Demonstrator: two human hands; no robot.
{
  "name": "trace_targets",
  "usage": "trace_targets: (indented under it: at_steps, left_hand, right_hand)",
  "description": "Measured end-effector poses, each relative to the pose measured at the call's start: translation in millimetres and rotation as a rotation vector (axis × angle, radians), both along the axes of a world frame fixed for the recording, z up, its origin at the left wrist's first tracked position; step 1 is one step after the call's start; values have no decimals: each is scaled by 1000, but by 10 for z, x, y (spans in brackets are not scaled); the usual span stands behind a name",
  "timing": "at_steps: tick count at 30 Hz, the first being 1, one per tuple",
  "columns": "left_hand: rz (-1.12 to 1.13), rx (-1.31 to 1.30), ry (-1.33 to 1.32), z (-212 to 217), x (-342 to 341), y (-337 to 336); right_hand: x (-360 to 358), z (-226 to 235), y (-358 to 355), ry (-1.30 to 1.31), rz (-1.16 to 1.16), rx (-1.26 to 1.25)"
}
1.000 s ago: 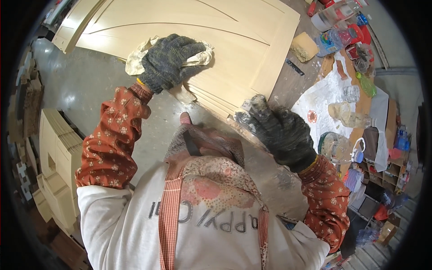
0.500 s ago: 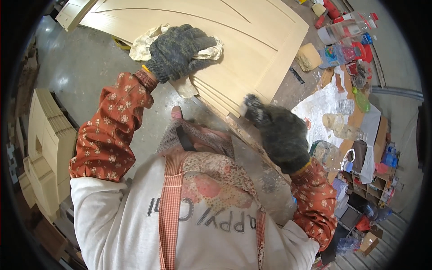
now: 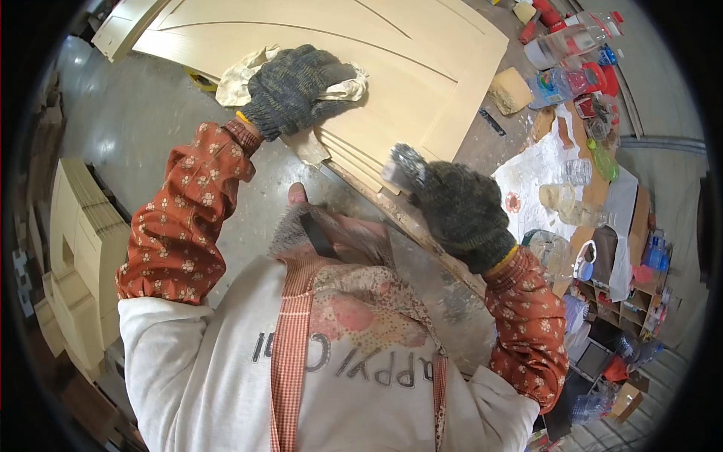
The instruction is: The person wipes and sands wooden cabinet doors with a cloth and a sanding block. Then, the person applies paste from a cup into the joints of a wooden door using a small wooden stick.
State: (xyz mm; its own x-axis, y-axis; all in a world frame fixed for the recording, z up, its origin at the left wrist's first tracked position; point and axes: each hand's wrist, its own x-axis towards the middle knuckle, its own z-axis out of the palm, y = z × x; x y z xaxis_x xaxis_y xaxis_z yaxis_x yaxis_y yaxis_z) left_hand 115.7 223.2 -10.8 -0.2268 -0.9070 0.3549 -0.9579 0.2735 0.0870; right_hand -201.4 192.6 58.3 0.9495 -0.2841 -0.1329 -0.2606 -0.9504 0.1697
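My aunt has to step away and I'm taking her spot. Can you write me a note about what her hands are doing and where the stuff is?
Left hand: gloved, pressing a crumpled cloth flat onto the pale wooden door panel.
Right hand: gloved, closed around a small block at the panel's near edge.
Sponge and bottles lie on the floor to the right of the panel.
Done: cannot tell how much of the panel has been worked.
Left: the near edge under the right hand looks to be the spot in progress.

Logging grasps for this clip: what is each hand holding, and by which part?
Left hand presses a crumpled cloth onto the door panel. Right hand grips something small at the panel's edge; unidentifiable.
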Motion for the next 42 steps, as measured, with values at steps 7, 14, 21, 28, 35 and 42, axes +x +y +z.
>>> trace_targets:
  at_steps: [7, 14, 21, 28, 35, 42]
  left_hand:
    - [56, 31, 61, -4, -25, 20]
    - [-25, -16, -28, -36, 15, -7]
    - [-34, 6, -24, -51, 45, 0]
    - [-43, 29, 4, -10, 37, 8]
    - [-163, -28, -148, 43, -166, 125]
    - [-397, -191, -65, -330, -1621, 262]
  right_hand:
    - [-32, 24, 4, -69, -96, 38]
    - [-410, -172, -31, -244, -124, 5]
    - [-492, -80, 98, -495, -277, 249]
    - [-611, -232, 118, -408, -261, 93]
    - [-1145, -136, 240, -559, -844, 263]
    - [-1039, -446, 214, -567, -1023, 264]
